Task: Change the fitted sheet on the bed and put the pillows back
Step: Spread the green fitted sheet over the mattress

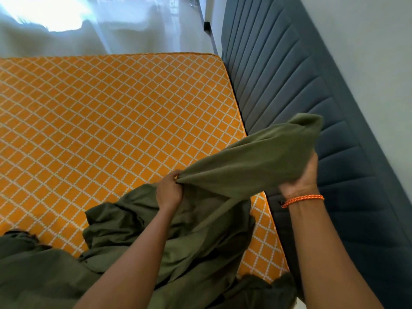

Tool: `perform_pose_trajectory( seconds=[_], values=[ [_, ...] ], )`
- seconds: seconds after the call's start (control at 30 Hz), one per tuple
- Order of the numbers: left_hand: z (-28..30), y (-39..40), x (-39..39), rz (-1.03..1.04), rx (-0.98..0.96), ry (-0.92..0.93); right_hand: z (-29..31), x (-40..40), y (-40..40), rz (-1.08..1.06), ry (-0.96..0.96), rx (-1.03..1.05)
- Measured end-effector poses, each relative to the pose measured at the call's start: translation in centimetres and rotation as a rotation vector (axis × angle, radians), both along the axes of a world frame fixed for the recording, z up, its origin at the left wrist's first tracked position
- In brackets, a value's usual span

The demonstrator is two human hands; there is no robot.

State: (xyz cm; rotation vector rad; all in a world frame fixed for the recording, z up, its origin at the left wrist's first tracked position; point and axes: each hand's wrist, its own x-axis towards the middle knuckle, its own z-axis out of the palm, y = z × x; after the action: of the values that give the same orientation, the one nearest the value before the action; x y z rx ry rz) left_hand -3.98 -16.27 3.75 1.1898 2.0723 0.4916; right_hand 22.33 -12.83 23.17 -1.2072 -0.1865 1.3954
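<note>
A big orange mattress with a white criss-cross pattern (107, 121) fills most of the view. Its top is bare. Its left side runs out of the picture, so the whole bed cannot be seen.

A soft olive-green fitted sheet (196, 237) lies in a crumpled heap on the near part of the mattress. More of it spreads to the bottom left corner and is cut off at the edge. The folds hide the mattress under them.

The left hand (169, 192) is curled tight and pinches a bunched edge of the green sheet. The right hand (305, 177) is raised just beside the mattress edge, with the sheet draped over it. Its fingers are hidden under the cloth, but they seem to be gripping the sheet from inside. The cloth is pulled fairly flat between the two hands. A thin orange braided band (303, 200) goes round the right wrist.

A dark blue padded headboard with long stitched ribs (301, 90) stands along the right side of the mattress. A pale wall (367, 41) is behind it.

Past the far end of the mattress is a shiny white floor (100, 25). Bright light glares on it, so it is hard to make out much there. A small dark thing (207, 26) sits by the wall, too small to tell what it is.
</note>
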Motion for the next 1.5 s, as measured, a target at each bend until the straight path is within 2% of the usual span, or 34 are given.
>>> perform_pose_trajectory(
  seconds=[0.07, 0.13, 0.2, 0.23, 0.27, 0.33, 0.4, 0.47, 0.5, 0.57, 0.6, 0.7, 0.8, 0.87, 0.97, 1.03, 1.13, 1.2, 1.3, 1.33, 1.4, 1.5],
  values=[
    [-0.8, 0.2, -1.3, 0.202, -0.08, -0.04, -1.8, 0.7, 1.1, -0.18, -0.163, -0.068],
    [-0.4, 1.0, -2.3, 0.402, -0.193, -0.014, -4.5, 0.1, 2.4, -0.333, -0.464, -0.277],
    [0.2, 2.8, -2.8, 0.622, -0.282, -0.102, -7.3, -1.8, 2.9, -0.296, -0.632, -0.515],
    [0.5, 4.3, -3.0, 0.708, -0.313, -0.152, -8.6, -2.9, 3.5, -0.174, -0.613, -0.593],
    [0.8, 6.2, -3.5, 0.763, -0.332, -0.2, -10.2, -3.8, 4.6, -0.059, -0.48, -0.64],
    [1.5, 10.7, -4.8, 0.802, -0.314, -0.258, -13.0, -4.1, 9.7, -0.017, -0.144, -0.641],
    [3.8, 16.4, -6.4, 0.747, -0.203, -0.202, -12.7, -4.1, 17.2, -0.072, 0.2, -0.479],
    [7.9, 22.6, -8.1, 0.574, 0.051, -0.108, -8.7, -5.1, 24.3, 0.035, 0.251, -0.233],
    [10.4, 25.9, -8.8, 0.397, 0.231, -0.128, -5.9, -5.5, 27.3, 0.093, 0.291, -0.032],
    [14.4, 30.4, -9.2, 0.034, 0.488, -0.262, -2.2, -6.0, 31.6, 0.19, 0.311, 0.327],
    [15.3, 32.1, -9.2, -0.068, 0.534, -0.354, -0.9, -6.0, 32.7, 0.245, 0.291, 0.418],
    [17.0, 34.1, -8.0, -0.147, 0.587, -0.576, 0.1, -6.5, 33.1, 0.276, 0.241, 0.47],
    [13.5, 33.5, -6.8, -0.049, 0.544, -0.562, -4.3, -8.1, 30.1, 0.33, 0.198, 0.356],
    [8.3, 31.6, -5.6, -0.024, 0.417, -0.472, -9.4, -9.3, 26.6, 0.447, 0.07, 0.214],
    [-0.6, 24.3, -2.7, -0.074, 0.284, -0.398, -18.9, -11.1, 17.8, 0.634, -0.323, 0.023],
    [-5.6, 16.7, -0.6, -0.09, 0.222, -0.368, -25.7, -12.0, 10.1, 0.648, -0.567, -0.065],
    [-12.3, 3.5, 1.4, -0.055, 0.121, -0.353, -34.3, -11.5, -3.0, 0.662, -0.719, -0.282],
    [-15.7, -5.7, 2.5, 0.004, 0.034, -0.304, -38.2, -10.7, -11.9, 0.664, -0.797, -0.316],
    [-18.5, -17.1, 2.8, 0.051, -0.061, -0.224, -40.6, -8.9, -21.7, 0.606, -0.891, -0.309],
    [-19.0, -20.3, 2.7, 0.003, -0.102, -0.234, -41.4, -8.2, -24.4, 0.608, -0.896, -0.318],
    [-19.6, -25.3, 2.5, -0.174, -0.195, -0.265, -41.4, -6.9, -28.2, 0.607, -1.037, -0.366],
    [-20.3, -30.8, 2.4, -0.225, -0.173, -0.25, -41.7, -5.1, -32.3, 0.589, -1.282, -0.438]
  ],
)
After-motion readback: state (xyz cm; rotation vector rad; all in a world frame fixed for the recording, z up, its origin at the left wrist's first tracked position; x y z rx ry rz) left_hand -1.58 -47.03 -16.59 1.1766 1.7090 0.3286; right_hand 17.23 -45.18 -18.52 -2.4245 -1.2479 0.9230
